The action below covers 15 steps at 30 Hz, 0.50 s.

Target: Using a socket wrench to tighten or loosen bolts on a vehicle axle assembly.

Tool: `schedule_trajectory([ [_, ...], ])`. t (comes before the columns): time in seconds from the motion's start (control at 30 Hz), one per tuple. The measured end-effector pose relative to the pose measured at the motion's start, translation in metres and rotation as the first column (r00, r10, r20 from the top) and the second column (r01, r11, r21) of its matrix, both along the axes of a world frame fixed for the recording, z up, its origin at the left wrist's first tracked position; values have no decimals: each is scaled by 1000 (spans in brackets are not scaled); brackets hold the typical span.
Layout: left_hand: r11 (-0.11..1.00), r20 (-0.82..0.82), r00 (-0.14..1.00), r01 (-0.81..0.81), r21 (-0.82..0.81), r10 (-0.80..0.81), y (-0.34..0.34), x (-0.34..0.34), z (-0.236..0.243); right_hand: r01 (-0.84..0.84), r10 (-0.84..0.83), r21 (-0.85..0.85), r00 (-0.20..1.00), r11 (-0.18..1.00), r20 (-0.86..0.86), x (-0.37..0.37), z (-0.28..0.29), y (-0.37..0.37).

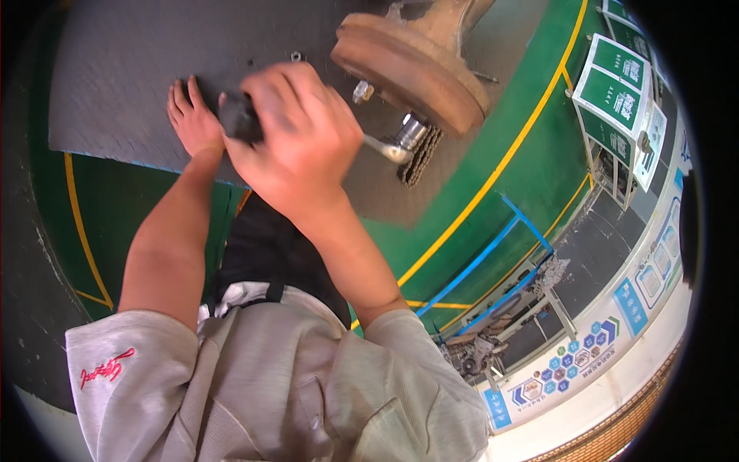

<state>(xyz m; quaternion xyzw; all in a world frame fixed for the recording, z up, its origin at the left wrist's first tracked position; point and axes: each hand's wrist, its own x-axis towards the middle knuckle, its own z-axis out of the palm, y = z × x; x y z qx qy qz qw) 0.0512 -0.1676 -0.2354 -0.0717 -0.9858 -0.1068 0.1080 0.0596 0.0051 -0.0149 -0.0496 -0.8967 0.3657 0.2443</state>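
My right hand (300,138) is raised over the dark metal tabletop (131,85), its fingers closed round a black, blunt-ended thing (240,117). Motion blurs the hand, and I cannot make out what kind of thing it is. Past the wrist side of this hand shows a ratchet wrench (394,154) with a chrome socket (412,129); its handle runs behind the hand, so I cannot tell whether the black end belongs to it. Fingers spread, my left hand (192,123) lies flat on the tabletop, holding nothing.
A rusty, drum-shaped wheel hub (408,69) stands at the far right of the tabletop. By it lie a metal chain (422,160), a shiny fitting (362,92) and a small nut (296,56). Green-panelled racks (616,92) and a blue-edged stand (493,308) are farther right.
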Motion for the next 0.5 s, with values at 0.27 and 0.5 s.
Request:
schedule_trajectory([
  [0.27,998,176,984,-20,66,9,14,-10,59,102,-125,-190,985,977,-117,43,48,53],
  [0.5,997,234,972,-36,66,19,12,8,63,379,-503,-579,862,722,-63,131,29,126],
])
